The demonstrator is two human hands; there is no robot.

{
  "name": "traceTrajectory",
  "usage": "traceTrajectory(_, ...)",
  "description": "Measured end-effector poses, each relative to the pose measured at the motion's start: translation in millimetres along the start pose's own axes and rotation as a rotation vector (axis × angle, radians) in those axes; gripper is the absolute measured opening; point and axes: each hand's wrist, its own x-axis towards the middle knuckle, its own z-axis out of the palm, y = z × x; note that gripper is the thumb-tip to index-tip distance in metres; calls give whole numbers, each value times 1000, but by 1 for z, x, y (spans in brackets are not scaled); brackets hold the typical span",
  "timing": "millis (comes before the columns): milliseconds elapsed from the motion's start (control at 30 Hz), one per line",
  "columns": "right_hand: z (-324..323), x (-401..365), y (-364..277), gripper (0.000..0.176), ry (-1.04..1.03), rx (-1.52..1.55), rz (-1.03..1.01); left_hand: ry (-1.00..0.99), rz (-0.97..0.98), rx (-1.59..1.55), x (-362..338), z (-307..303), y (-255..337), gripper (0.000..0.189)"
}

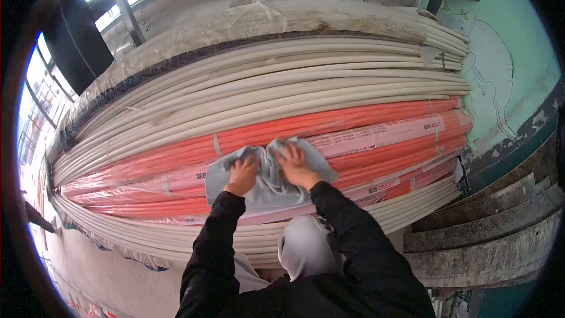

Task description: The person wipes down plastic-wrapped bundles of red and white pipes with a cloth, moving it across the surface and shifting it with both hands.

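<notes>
A light grey cloth is spread, with folds bunched at its middle, over red pipes wrapped in clear plastic. My left hand lies on the cloth's left half, its fingers spread. Over the right half, my right hand also rests with fingers apart, slightly farther forward than the left. Cloth folds run up between the two hands. Under the cloth, part of a pink printed wrapper is hidden.
White pipes lie in long rows behind the red ones, and more white pipes run in front. Worn grey boards are stacked at right beside a green wall. A metal post stands at the back left.
</notes>
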Motion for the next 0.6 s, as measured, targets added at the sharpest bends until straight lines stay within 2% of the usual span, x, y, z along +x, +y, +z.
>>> traceTrajectory(33, 5, 3, -13, 62, -32, -53, -29, 36, 13, -26, 2, 5, 7, 60)
traceTrajectory(67, 10, 2, -19, 55, 20, -15, -51, 65, 23, -49, 0, 13, 14, 59)
traceTrajectory(167, -6, -8, -6, 52, -32, 4, -116, 31, 48, -75, -16, 8, 23, 59)
traceTrajectory(233, 4, -22, 18, 55, 46, 16, -86, 18, 48, -80, -23, 5, 23, 61)
traceTrajectory(267, 15, -29, 32, 58, 86, 35, -46, 42, 51, -47, -23, 10, 23, 63)
traceTrajectory(333, -19, -54, 49, 67, 162, 19, 65, 68, 8, -16, -25, 17, 30, 67)
traceTrajectory(367, -15, -63, 68, 80, 133, -32, 181, 53, -25, -26, -25, 15, 37, 68)
traceTrajectory(467, -41, -85, 112, 95, 32, -36, 387, 81, -65, 5, -23, 27, 54, 72)
traceTrajectory(533, -35, -93, 140, 104, -11, -52, 352, 93, -64, -93, -26, 25, 61, 75)
traceTrajectory(600, -38, -85, 128, 106, -19, -72, 386, 79, -49, -92, -25, 23, 59, 80)
